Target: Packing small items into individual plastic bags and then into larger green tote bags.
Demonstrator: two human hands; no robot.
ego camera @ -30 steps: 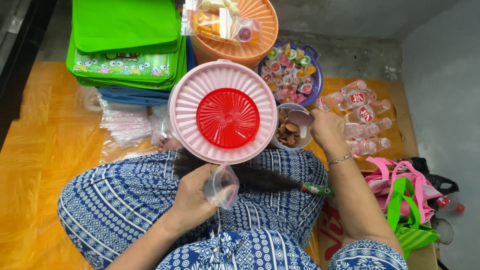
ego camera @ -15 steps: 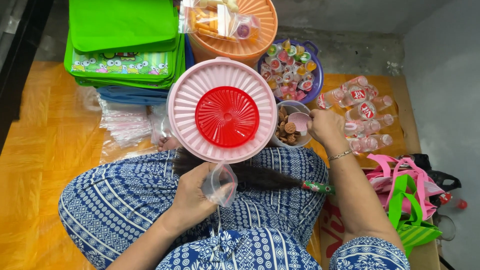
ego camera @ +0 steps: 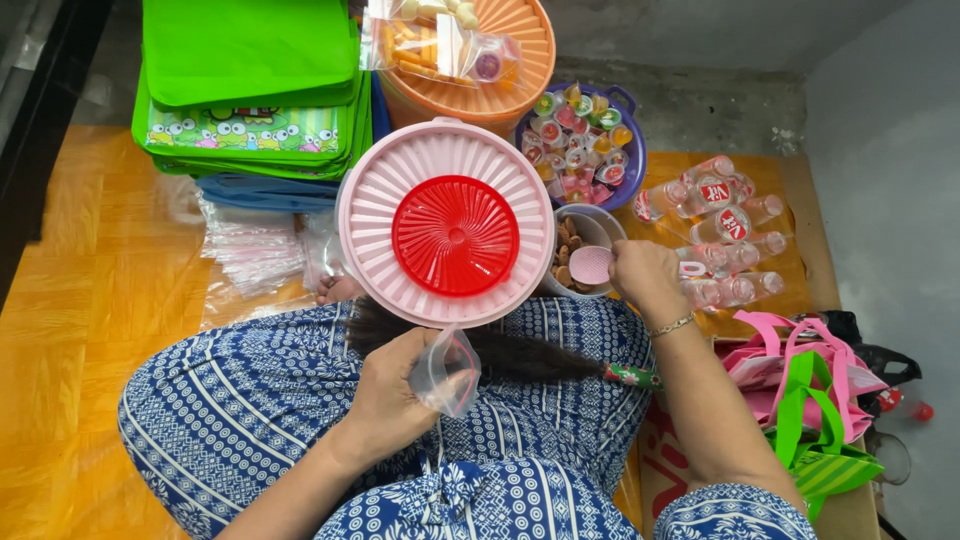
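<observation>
While the left hand (ego camera: 385,400) pinches an empty clear bag (ego camera: 445,372) open at 6 o'clock of the pink lid (ego camera: 445,222), the right hand (ego camera: 645,275), grip closed on a pink scoop (ego camera: 592,264), dips into the biscuit bowl (ego camera: 600,226) at 3 o'clock; nothing is bagged yet.

Pink scoop (ego camera: 591,265) lower in cookie bowl (ego camera: 606,228) now.

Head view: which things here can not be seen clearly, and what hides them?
- Pink scoop: its handle is hidden inside the right hand.
- Bowl of brown snacks: its left part is covered by the pink lid.
- Container under the pink lid: fully hidden.
- Clear bag in the left hand: contents too unclear to tell.
- Orange tub: cut off by the top edge.
</observation>
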